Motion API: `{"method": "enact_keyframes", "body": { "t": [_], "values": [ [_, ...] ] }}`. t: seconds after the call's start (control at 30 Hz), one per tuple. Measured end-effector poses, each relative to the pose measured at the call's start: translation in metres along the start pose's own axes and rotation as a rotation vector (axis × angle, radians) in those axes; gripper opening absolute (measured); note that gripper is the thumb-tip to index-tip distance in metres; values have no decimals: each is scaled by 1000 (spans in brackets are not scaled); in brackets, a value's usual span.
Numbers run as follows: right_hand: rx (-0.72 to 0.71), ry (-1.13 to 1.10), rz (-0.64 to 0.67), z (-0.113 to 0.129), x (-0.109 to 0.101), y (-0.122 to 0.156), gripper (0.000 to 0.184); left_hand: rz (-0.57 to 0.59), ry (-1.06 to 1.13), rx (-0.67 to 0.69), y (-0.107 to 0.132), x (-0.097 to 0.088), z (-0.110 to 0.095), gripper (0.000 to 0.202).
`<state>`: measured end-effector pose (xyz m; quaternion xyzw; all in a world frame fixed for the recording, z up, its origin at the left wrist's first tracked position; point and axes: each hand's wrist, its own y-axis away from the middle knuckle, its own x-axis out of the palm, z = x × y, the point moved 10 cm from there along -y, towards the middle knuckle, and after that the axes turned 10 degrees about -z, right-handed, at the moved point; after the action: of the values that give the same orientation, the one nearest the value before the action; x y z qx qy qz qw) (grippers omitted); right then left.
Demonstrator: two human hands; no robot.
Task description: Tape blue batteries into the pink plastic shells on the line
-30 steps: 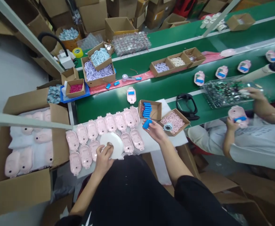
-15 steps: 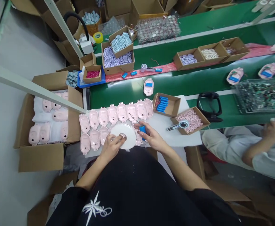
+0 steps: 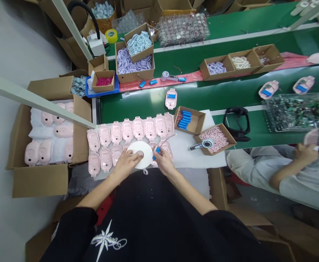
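My left hand point(image 3: 127, 162) grips a white roll of tape point(image 3: 146, 155) by its centre hole, holding the disc up close to my body. Between the fingers of my right hand point(image 3: 165, 162) is a blue battery point(image 3: 156, 153), its thin wires pointing up and to the right. The battery is at the roll's right edge; whether the two touch I cannot tell. Behind both hands, pink plastic shells point(image 3: 127, 130) stand in two rows on a white sheet, and the roll and hands hide part of the front row.
A carton of blue batteries point(image 3: 195, 122) and a carton of small pink parts point(image 3: 221, 140), with a handheld fan part point(image 3: 203, 144) on it, stand to the right. One shell with a battery point(image 3: 171, 103) lies on the green belt point(image 3: 140, 103). A co-worker's hand point(image 3: 303, 154) is at far right.
My right hand has turned and brought the battery left and down to the roll's edge; its wires now point right instead of left. The view has shifted slightly.
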<state>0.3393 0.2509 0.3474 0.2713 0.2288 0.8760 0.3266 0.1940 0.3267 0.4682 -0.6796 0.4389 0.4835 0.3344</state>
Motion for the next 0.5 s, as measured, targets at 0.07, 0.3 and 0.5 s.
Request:
{"method": "enact_keyframes", "body": {
  "t": [0.07, 0.3, 0.5],
  "values": [
    [-18, -149, -82, 2, -15, -18, 47, -12, 17, 2, -11, 3, 1, 54],
    [-226, -10, -385, 34, -139, -94, 48, 73, 66, -27, -4, 22, 17, 59],
    [-267, 1177, -17, -20, -134, -110, 41, -58, -9, -265, 21, 14, 60, 63]
  ]
}}
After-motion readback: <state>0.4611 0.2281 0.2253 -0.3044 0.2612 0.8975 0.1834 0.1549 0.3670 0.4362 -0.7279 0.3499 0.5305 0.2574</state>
